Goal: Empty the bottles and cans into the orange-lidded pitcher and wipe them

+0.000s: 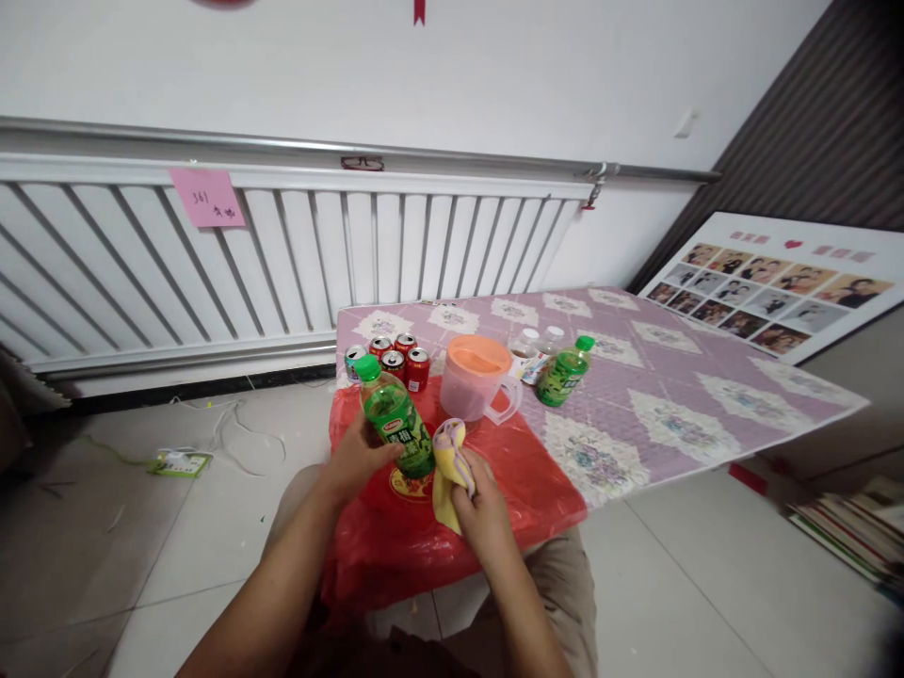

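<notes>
My left hand [360,459] is wrapped round a green-capped drink bottle [396,424] with a green label, tilted a little to the left. In my right hand [484,508] is a bunched yellow cloth [448,471] with a purple edge, close to the bottle's lower right side. Both are above a red plastic bag [508,480] spread over the near end of the table. Just behind the cloth stands a clear pitcher [462,388] with an orange lid and its handle to the right.
Several drink cans [417,370] stand behind the bottle at the left. Right of the pitcher are two white-capped bottles [542,356] and another green bottle [563,372]. A patterned cloth covers the table [664,414]. A radiator [297,254] runs along the wall; a power strip [180,461] lies on the floor.
</notes>
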Tool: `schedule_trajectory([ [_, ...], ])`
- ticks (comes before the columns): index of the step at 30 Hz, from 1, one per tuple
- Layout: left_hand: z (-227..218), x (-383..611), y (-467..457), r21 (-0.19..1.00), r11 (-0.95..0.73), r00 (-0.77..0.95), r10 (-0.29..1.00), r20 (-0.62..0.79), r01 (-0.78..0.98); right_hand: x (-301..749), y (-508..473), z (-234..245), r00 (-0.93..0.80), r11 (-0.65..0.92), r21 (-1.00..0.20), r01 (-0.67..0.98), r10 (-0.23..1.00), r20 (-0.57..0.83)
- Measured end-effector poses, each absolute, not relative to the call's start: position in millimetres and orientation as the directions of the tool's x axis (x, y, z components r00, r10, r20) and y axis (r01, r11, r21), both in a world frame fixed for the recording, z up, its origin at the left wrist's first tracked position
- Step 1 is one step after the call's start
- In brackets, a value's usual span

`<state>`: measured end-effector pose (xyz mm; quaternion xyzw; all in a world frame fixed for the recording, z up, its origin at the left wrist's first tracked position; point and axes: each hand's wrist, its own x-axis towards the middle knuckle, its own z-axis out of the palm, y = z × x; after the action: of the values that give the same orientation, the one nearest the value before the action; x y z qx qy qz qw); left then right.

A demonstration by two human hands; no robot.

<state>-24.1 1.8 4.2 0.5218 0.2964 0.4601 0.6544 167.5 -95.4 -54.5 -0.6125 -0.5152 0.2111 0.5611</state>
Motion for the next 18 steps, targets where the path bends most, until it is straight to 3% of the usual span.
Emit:
schedule_trajectory([
  [3, 10.4, -21.7, -4.0, 0.931, 0.057, 0.453, 0.883, 0.121, -0.361, 158.8, -96.1, -34.6, 0.412, -0.002, -0.997, -0.077, 0.91, -0.033],
  [5, 12.0, -18.8, -7.7, 0.922, 0.065, 0.474, 0.87, 0.135, -0.382, 150.0, -99.2, -23.8, 0.309, -0.09, -0.928, -0.363, 0.927, -0.211],
  [7, 12.1, -16.2, -9.9, 0.928, 0.054, 0.463, 0.876, 0.134, -0.37, 142.8, -104.1, -18.6, 0.23, -0.137, -0.847, -0.514, 0.929, -0.289],
  [13, 5.9, -18.0, -4.5, 0.974, -0.078, 0.371, 0.916, 0.155, -0.215, 143.6, -124.3, -17.7, 0.179, -0.206, -0.773, -0.601, 0.907, -0.381],
  [18, -2.7, -25.3, 3.0, 0.983, -0.182, 0.237, 0.954, 0.185, -0.035, 171.2, -140.6, -5.0, 0.27, -0.2, -0.856, -0.477, 0.894, -0.358],
])
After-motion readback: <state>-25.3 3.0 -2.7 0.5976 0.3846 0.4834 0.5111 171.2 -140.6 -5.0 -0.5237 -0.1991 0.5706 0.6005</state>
